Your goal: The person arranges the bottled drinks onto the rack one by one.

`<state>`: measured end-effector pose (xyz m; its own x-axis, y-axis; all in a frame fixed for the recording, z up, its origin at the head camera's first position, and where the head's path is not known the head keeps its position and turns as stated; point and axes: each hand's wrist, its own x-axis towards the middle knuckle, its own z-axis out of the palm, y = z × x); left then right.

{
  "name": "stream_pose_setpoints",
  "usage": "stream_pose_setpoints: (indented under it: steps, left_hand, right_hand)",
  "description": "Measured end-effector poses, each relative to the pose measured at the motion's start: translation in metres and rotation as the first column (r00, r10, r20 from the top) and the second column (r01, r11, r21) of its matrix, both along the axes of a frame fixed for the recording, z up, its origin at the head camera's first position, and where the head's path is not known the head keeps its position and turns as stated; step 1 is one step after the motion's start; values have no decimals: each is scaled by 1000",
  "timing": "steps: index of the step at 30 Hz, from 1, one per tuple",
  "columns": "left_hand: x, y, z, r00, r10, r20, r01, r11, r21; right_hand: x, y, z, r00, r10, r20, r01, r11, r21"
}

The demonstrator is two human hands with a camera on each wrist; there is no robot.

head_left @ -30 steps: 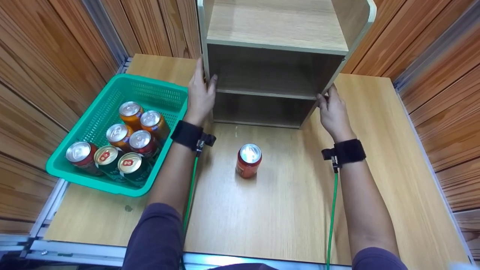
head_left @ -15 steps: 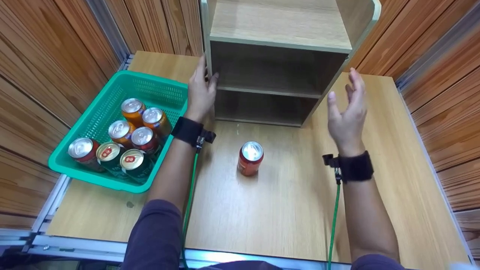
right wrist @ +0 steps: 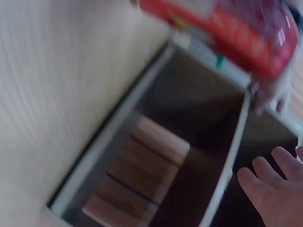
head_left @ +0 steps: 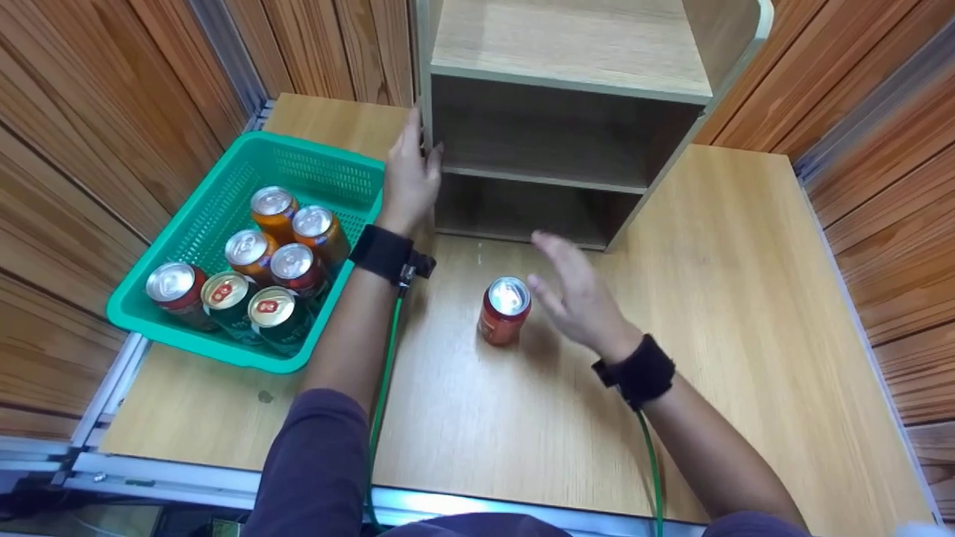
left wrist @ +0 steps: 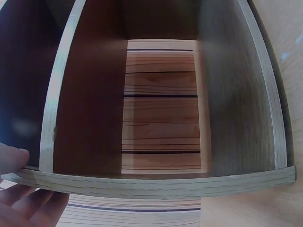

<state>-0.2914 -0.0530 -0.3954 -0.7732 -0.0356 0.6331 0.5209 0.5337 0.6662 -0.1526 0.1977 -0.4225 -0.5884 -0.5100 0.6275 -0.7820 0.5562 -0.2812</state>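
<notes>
A small wooden shelf [head_left: 567,86] with open compartments stands at the back of the table. My left hand [head_left: 411,179] grips its left side panel, thumb inside and fingers outside; the left wrist view shows the fingers [left wrist: 33,205] beneath that panel. One red drink can [head_left: 501,321] stands upright on the table in front of the shelf. Just right of the can, my right hand [head_left: 578,298] hovers with fingers spread and holds nothing. The can [right wrist: 236,35] appears blurred in the right wrist view.
At left, a green plastic basket [head_left: 201,347] holds several upright cans, orange, red and dark green. Wooden plank walls [head_left: 67,149] enclose the table [head_left: 477,425]. A green cable [head_left: 384,388] runs from each wrist strap.
My right hand has let go of the shelf's right side, pulled back, then swung left toward the red can. The left hand stays on the shelf. The view has shifted slightly.
</notes>
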Motion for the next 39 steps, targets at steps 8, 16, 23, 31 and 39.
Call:
stream_pose_setpoints:
  steps: [8, 16, 23, 31, 39]
  left_hand:
    - [-1, 1, 1, 1000, 11, 19, -11, 1000, -13]
    - [3, -2, -6, 1000, 15, 9, -14, 1000, -18]
    - [5, -1, -10, 1000, 9, 18, -8, 999, -35]
    - [6, -2, -7, 999, 28, 39, -25, 997, -71]
    - [2, -3, -2, 998, 24, 52, -21, 998, -64]
  right_hand:
    - [12, -14, -21, 954, 80, 290, -128, 981, 149]
    - [11, -15, -39, 964, 114, 240, -159, 971, 179]
    - [10, -18, -39, 978, 146, 150, -170, 972, 164]
    - [-4, -24, 1, 977, 204, 68, -212, 968, 133]
    - [-15, -30, 92, 965, 264, 12, -261, 947, 186]
